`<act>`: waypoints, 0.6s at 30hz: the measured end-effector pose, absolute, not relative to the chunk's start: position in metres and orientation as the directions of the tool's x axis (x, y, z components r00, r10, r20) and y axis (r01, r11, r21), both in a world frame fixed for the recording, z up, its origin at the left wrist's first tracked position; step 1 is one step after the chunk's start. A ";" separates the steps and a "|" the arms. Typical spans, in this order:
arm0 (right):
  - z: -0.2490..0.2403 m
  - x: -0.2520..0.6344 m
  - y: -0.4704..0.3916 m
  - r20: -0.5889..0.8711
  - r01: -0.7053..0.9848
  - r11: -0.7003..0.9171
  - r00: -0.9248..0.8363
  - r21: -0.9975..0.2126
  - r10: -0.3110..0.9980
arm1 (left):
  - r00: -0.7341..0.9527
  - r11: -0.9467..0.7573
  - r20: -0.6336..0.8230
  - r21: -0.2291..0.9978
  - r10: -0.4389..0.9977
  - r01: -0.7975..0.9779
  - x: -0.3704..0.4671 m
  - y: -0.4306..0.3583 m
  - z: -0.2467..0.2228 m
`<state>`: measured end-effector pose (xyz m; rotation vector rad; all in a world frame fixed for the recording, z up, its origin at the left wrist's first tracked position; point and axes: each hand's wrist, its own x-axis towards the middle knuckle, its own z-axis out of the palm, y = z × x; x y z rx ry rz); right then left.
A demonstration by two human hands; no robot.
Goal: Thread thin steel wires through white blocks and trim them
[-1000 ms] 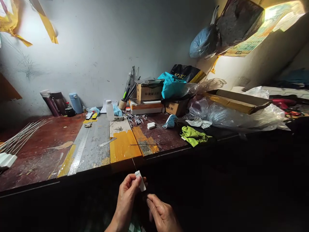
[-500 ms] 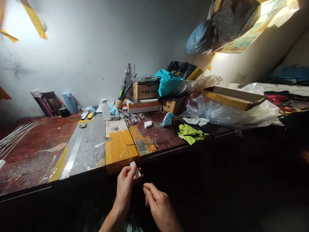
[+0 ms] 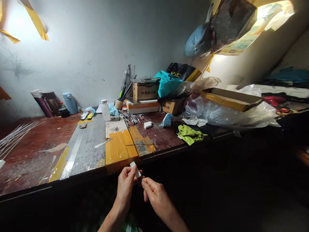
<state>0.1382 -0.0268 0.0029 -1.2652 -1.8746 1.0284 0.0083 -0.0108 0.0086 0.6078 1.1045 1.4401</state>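
Observation:
My left hand (image 3: 126,184) is closed round a small white rectangular block (image 3: 135,169), held just in front of the table's edge. Thumb and fingers press on the block's sides, and its upper end shows above them. Close on the right, my right hand (image 3: 154,190) is closed in a pinch, its fingertips right by the lower end of the block. Whatever is between those fingertips is too small to make out. Behind the hands, orange-yellow tape (image 3: 118,151) covers a strip of the worktop.
A steel ruler (image 3: 73,154) and a short metal scale (image 3: 103,143) lie on the grey board. Farther back stand a white bottle (image 3: 105,111) and cardboard boxes (image 3: 146,90). More white blocks (image 3: 148,124), a face mask (image 3: 166,120) and a green cloth (image 3: 190,134) lie to the right.
My right hand has moved left and slightly up, bringing its fingertips to the lower end of the white block. The left hand has stayed nearly in place, still gripping the block.

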 end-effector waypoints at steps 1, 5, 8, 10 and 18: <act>0.002 0.139 -0.028 0.086 0.465 0.232 -0.314 -0.854 0.946 | -0.203 0.114 -0.230 0.879 0.952 -0.463 0.007 -0.011 0.009; -0.005 0.141 -0.035 0.191 0.537 0.278 -0.213 -0.797 0.958 | -0.208 0.123 -0.240 0.881 0.948 -0.456 0.005 -0.010 0.011; -0.006 0.144 -0.035 0.134 0.462 0.231 -0.233 -0.857 0.963 | -0.203 0.122 -0.233 0.887 0.951 -0.445 0.006 -0.011 0.010; -0.005 0.146 -0.032 0.030 0.395 0.144 -0.281 -0.907 0.959 | -0.197 0.126 -0.233 0.888 0.952 -0.442 0.007 -0.011 0.009; 0.000 0.148 -0.032 0.027 0.433 0.160 -0.297 -0.887 0.954 | -0.211 0.109 -0.220 0.892 0.952 -0.438 0.010 -0.010 0.012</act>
